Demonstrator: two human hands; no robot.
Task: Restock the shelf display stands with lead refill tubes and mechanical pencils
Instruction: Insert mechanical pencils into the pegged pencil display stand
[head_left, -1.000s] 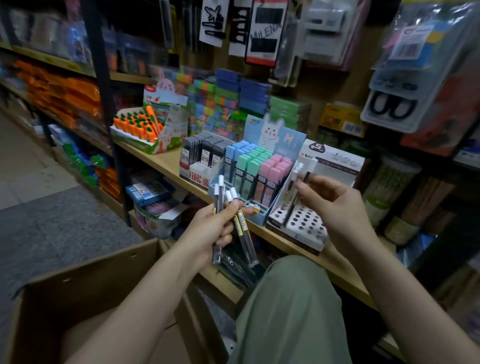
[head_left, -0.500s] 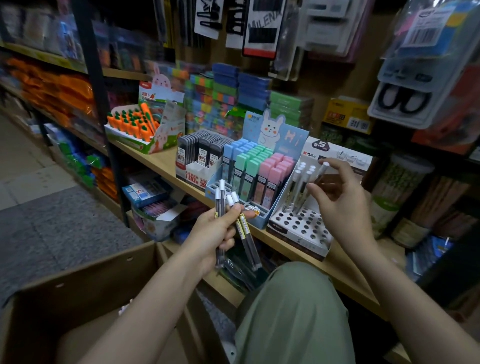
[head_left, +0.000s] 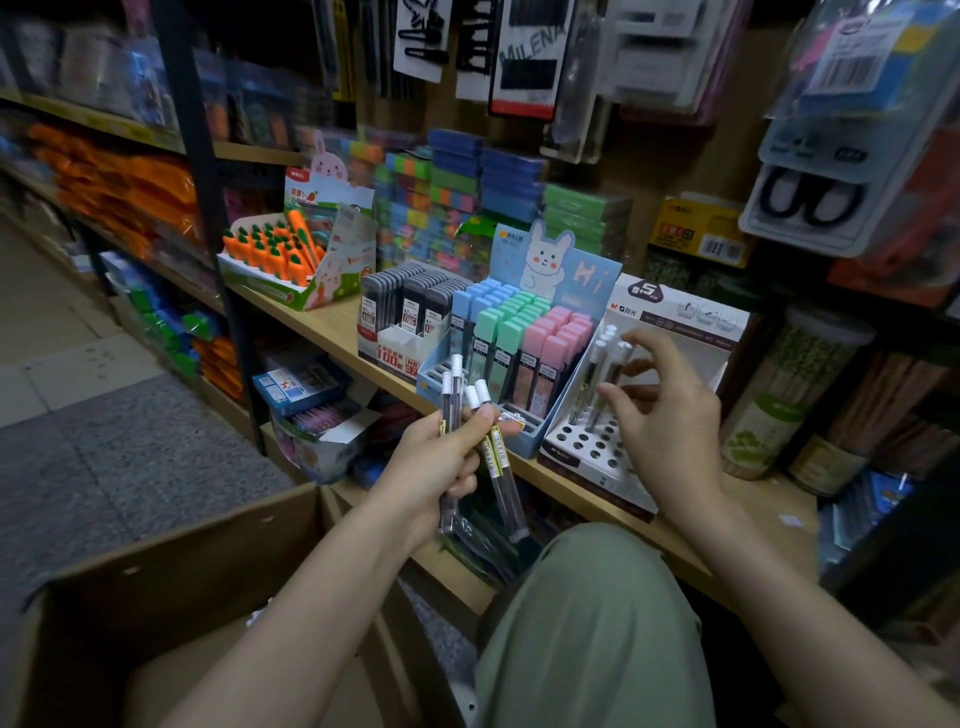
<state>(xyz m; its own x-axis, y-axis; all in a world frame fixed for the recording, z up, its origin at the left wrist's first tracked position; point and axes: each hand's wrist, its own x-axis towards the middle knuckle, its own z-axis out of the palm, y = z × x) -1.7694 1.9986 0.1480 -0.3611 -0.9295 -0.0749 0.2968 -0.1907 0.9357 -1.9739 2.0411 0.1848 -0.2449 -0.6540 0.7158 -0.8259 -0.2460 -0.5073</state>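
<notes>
Cardboard box sits nearest, open-topped, at the lower left beside a knee in green trousers. Just beyond it, the left hand curls round a small bunch of lead refill tubes, clear with white caps, thumb pressed across them; the caps stick up above the fingers and the lower ends hang below the palm, in front of the shelf's front edge. The right hand hovers over the white display stand, fingers spread and loosely bent, holding nothing; its thumb and fingertips lie just beside the upright tubes in the stand, though contact cannot be told. Those tubes stand in holes toward the stand's back rows, leaning against its printed backboard, while the front holes show dark. The stand rests on the wooden shelf at its front edge. Touching its left side is a blue rabbit display box with blue, green and pink lead cases, then a box of dark lead cases. Farther left along the shelf sits a carrot-pen display. Behind, stacked coloured packs line the back.
</notes>
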